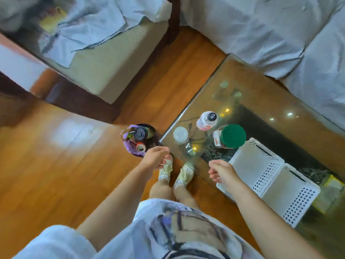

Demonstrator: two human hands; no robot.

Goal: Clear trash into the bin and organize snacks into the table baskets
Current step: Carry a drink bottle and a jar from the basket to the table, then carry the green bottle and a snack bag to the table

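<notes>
1. Pale printed shorts fill the bottom of the head view, with both forearms reaching out over the wooden floor.
2. Left hand hangs loosely curled above the shoes, gripping nothing I can make out.
3. Right hand is half-closed and empty, just beside the near white basket.
4. Second basket sits touching the first on the glass table.
5. Bin stands on the floor by the table corner, holding a dark-lidded cup and a can.
6. On the table: green-lidded jar, white-capped bottle, clear cup.
</notes>
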